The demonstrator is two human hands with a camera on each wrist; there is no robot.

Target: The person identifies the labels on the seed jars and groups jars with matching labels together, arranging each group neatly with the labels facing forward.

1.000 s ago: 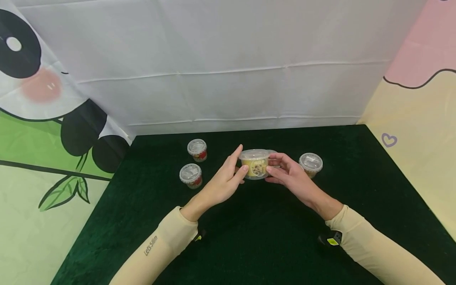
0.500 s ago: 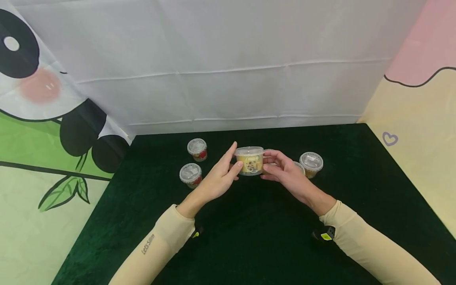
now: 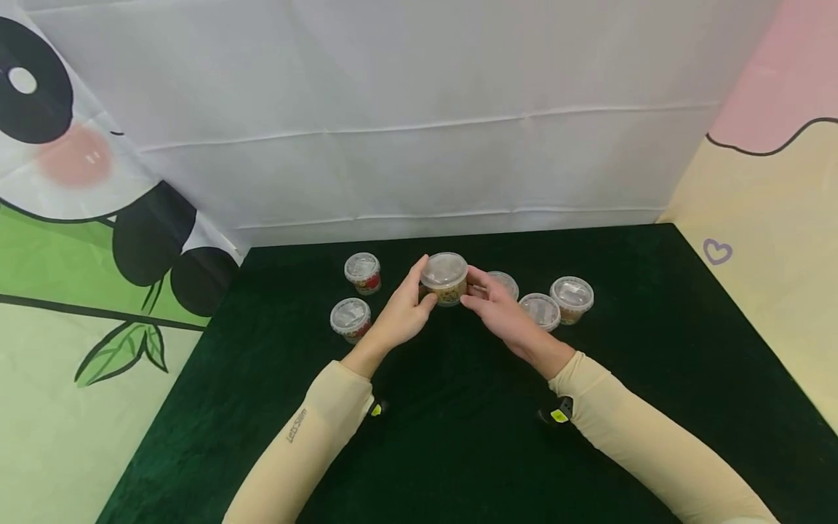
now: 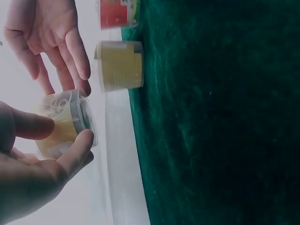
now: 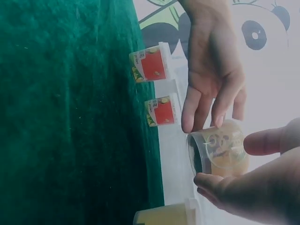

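Observation:
A clear-lidded plastic cup with a yellow label is held up between both hands over the middle of the far table. My left hand grips its left side, thumb in front and fingers behind. On the opposite side, my right hand holds it with thumb and fingertips. The left wrist view shows the label of the cup between thumb and fingers. In the right wrist view a panda-like picture is visible on the cup. Whether its base touches the cloth is unclear.
Two red-labelled cups stand on the left. Right of the hands stand a partly covered cup, a second cup and a third cup. Dark green cloth covers the table, with a white curtain behind.
Both hands have carried the yellow-labelled cup left and away from me. Its lid now faces the head camera more. Cups that the right hand covered on the right have come into sight.

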